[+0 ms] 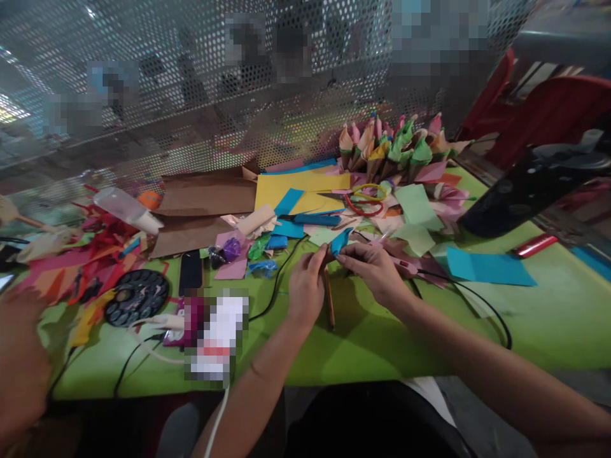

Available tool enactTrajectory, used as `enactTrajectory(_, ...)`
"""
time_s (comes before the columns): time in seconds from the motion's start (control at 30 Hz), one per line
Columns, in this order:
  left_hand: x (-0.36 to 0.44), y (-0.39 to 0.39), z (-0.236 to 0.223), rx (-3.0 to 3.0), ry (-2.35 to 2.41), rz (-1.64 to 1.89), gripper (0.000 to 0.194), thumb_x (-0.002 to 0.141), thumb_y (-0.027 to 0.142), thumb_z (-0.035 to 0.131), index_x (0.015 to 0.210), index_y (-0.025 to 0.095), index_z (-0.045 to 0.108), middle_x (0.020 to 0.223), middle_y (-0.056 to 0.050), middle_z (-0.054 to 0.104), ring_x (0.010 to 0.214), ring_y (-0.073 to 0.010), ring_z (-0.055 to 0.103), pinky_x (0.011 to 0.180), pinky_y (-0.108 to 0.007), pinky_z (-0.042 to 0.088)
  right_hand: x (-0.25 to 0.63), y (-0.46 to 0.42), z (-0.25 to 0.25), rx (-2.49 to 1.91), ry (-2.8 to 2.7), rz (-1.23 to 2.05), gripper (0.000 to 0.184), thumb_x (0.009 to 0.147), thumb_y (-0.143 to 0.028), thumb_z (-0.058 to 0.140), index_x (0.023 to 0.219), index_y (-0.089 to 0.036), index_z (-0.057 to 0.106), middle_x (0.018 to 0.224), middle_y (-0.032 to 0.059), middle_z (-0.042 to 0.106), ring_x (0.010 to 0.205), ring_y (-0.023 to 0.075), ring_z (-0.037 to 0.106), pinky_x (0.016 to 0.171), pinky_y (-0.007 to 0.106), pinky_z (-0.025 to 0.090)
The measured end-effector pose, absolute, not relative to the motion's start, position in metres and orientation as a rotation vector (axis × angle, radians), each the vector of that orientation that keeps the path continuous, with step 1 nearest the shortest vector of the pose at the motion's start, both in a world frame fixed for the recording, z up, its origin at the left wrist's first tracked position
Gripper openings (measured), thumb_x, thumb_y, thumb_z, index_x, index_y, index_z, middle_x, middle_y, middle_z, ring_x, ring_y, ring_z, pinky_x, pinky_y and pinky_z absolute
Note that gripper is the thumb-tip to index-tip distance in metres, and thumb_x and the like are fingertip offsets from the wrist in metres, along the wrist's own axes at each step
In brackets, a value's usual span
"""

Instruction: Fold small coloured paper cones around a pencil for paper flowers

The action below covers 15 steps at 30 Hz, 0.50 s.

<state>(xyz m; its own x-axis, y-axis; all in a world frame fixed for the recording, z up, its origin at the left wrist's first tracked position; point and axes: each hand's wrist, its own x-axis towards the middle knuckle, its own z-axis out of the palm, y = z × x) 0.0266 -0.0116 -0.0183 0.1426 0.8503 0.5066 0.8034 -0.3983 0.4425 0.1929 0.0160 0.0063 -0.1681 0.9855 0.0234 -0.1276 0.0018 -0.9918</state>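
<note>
A small piece of blue paper (340,241), twisted to a point at the top, is pinched between my two hands above the green table (363,356). My left hand (307,284) is closed at its lower left side, where something dark shows at the fingertips. My right hand (373,270) grips the paper from the right with thumb and fingers. Just below, between the hands, a thin brown stick (330,302) points toward me; whether it lies on the table or is held, I cannot tell. Beside my right hand is a pink glue gun (403,266) with a black cord.
Paper cones with coloured swirled tops (382,149) stand at the back. A blue cutter (315,219) lies ahead, and a dark tumbler (520,191) stands right. Left are a black paint palette (137,296), a phone (191,273) and another person's arm (21,362). Cords cross the table.
</note>
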Motion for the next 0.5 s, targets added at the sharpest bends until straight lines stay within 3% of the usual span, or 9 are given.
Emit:
enactTrajectory(0.2, 0.0277, -0.0108, -0.0205, 2.243, 1.696, 1.130, 0.050, 0.094, 0.004, 0.050, 0.140, 0.024, 0.055, 0.119, -0.010, 0.069, 0.105, -0.0220, 0.068, 0.091, -0.036, 0.057, 0.1888, 0.0127, 0.0078, -0.983, -1.068, 1.495, 0.039, 0.062, -0.055, 0.088, 0.076, -0.020, 0.077, 0.075, 0.0021, 0.068, 0.067, 0.0148, 0.054, 0.062, 0.029, 0.041)
enactTrajectory(0.5, 0.0270, -0.0100, -0.0234, 2.266, 1.640, 1.216, 0.049, 0.095, 0.004, 0.049, 0.141, 0.023, 0.052, 0.123, -0.011, 0.069, 0.108, -0.0226, 0.068, 0.093, -0.039, 0.057, 0.1850, 0.0102, 0.0165, -1.014, -0.822, 1.551, 0.041, 0.048, -0.045, 0.095, 0.074, -0.019, 0.078, 0.058, -0.0034, 0.059, 0.052, 0.0075, 0.038, 0.050, 0.026, 0.020)
